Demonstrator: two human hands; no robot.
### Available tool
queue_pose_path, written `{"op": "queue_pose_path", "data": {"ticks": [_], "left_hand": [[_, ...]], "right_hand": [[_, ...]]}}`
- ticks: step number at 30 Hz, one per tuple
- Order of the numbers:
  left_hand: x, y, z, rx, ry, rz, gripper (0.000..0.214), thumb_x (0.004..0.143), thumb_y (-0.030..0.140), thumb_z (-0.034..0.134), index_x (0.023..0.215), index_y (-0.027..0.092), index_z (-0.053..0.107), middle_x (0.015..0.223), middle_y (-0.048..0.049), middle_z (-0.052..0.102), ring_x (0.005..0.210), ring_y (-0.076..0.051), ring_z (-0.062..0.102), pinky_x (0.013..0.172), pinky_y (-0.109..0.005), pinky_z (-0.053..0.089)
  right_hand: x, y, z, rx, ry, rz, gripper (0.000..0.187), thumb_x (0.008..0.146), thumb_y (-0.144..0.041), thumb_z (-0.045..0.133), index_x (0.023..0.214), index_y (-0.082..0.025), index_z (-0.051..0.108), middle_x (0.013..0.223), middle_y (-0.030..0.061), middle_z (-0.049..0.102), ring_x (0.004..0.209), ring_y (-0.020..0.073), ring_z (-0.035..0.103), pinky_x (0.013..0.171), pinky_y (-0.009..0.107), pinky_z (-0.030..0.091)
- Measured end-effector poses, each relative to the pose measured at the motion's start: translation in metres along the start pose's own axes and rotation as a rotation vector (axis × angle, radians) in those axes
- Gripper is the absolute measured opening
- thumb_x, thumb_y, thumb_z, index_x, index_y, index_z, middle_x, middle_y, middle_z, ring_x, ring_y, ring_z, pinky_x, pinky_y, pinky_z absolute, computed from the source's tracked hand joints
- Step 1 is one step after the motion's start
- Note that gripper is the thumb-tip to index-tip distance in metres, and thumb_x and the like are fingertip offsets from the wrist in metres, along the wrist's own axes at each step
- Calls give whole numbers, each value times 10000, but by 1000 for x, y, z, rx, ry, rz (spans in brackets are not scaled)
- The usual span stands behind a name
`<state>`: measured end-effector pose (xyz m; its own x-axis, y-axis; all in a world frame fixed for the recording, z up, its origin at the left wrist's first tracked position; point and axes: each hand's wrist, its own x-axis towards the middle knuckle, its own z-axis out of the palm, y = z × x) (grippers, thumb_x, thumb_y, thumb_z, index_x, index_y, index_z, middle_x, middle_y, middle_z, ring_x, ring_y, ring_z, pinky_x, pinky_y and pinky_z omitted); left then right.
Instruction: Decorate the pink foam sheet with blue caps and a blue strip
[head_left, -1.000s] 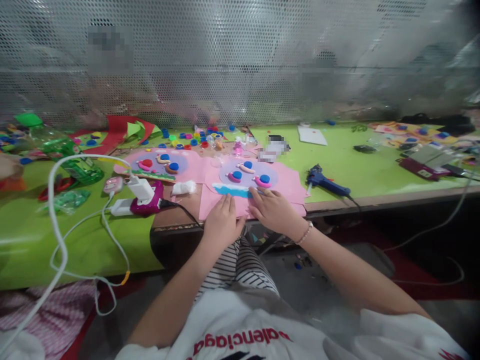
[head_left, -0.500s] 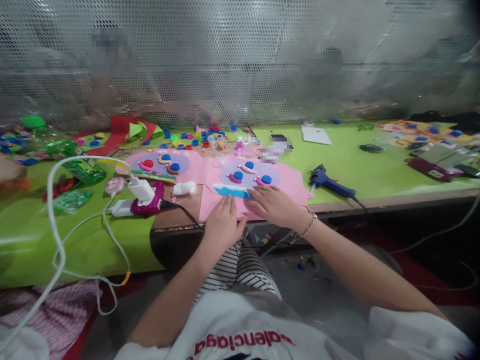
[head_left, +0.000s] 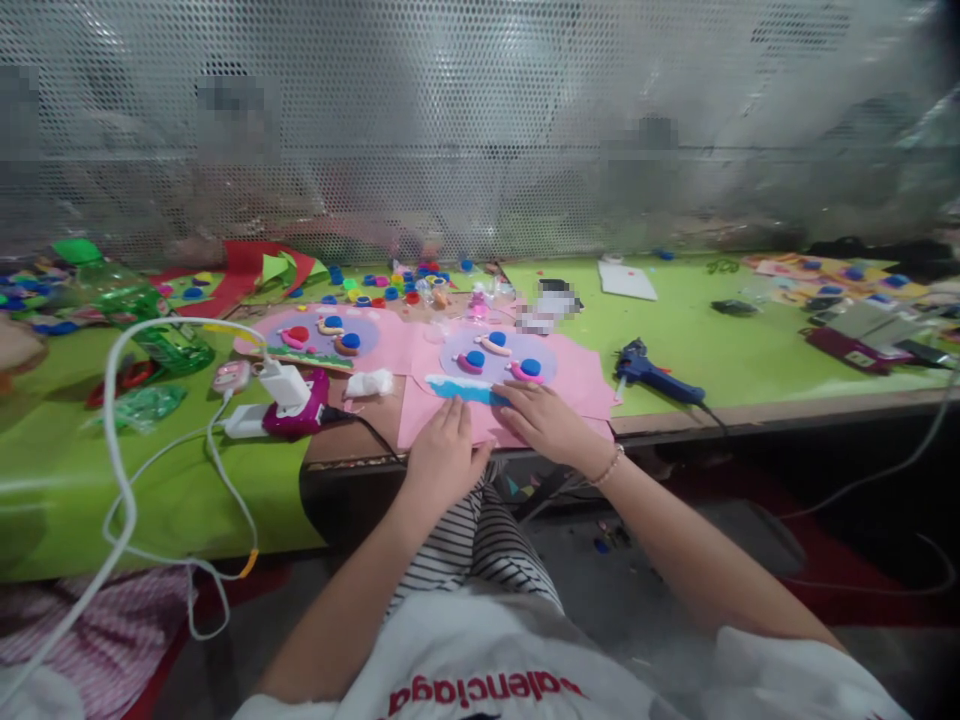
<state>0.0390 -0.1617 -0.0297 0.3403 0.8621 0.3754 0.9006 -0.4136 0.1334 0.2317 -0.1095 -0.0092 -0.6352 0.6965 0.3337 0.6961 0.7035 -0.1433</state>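
Note:
A pink craft sheet lies at the table's near edge, bearing a lilac oval with three little snails made of blue caps and a blue wavy strip below them. My left hand lies flat on the sheet's near edge, fingers stretched toward the blue strip. My right hand rests flat on the sheet with its fingertips pressing the right end of the blue strip. Neither hand holds anything.
A second pink sheet with snails lies to the left. A blue glue gun rests to the right. A purple device with white chargers and cables, green bottles, loose coloured caps and a perforated metal screen surround the green table.
My right hand has slid slightly left along the blue strip. The view has shifted a little; my left hand has stayed in place.

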Motion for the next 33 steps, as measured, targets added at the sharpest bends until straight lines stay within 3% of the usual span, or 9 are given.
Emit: {"op": "queue_pose_path", "data": {"ticks": [4,7,9,14,19,22,27,33], "left_hand": [[-1,-2,-1,-42,-16,2,571,910,372,492,1305,-40,495,1368,-269,499,1308,-330,468,1099,-450,392],[-3,-8,-7,-158,-20,0,505,909,321,495,1320,27,498,1378,-215,517,1312,-282,473,1102,-421,401],[-3,-17,-16,-226,17,-27,506,903,288,500,1352,57,469,1399,-185,506,1319,-254,468,1101,-395,407],[5,-67,-45,-99,221,-194,531,878,253,519,1369,65,443,1432,-202,459,1364,-296,398,1140,-452,334],[11,-111,-43,50,129,-339,550,866,256,523,1368,56,425,1418,-230,459,1326,-356,430,1087,-496,373],[10,-116,-34,138,86,-328,502,867,242,507,1329,49,460,1329,-234,541,1234,-369,517,1019,-500,426],[6,-113,-32,171,117,-280,399,860,258,534,1230,110,536,1204,-191,622,1145,-333,570,948,-451,470],[4,-110,-37,188,79,-320,335,857,296,562,1144,125,572,1132,-161,639,1095,-339,566,920,-429,469]], "right_hand": [[-2,0,5,48,81,54,442,986,-334,291,1266,-115,554,1228,171,636,1223,294,536,1019,498,427],[-6,0,6,105,172,129,468,986,-326,298,1385,-124,437,1367,163,541,1325,267,442,1059,475,396],[-7,-2,4,105,154,149,480,986,-323,306,1420,-136,390,1425,148,488,1375,254,376,1087,474,355],[-5,-5,2,13,5,105,393,986,-329,333,1295,-179,524,1359,122,561,1380,250,367,1117,501,257],[-3,-5,3,-12,-8,104,400,982,-345,360,1291,-154,528,1365,149,550,1351,265,410,1094,484,281],[-2,-7,4,-35,6,105,417,984,-359,354,1303,-150,523,1356,156,557,1338,271,425,1096,488,275],[-5,-8,3,-9,19,111,412,985,-329,345,1327,-167,508,1350,139,567,1342,263,423,1097,500,290],[-7,-8,2,40,29,130,478,993,-321,329,1444,-169,372,1466,114,449,1416,255,302,1106,482,302]]}}
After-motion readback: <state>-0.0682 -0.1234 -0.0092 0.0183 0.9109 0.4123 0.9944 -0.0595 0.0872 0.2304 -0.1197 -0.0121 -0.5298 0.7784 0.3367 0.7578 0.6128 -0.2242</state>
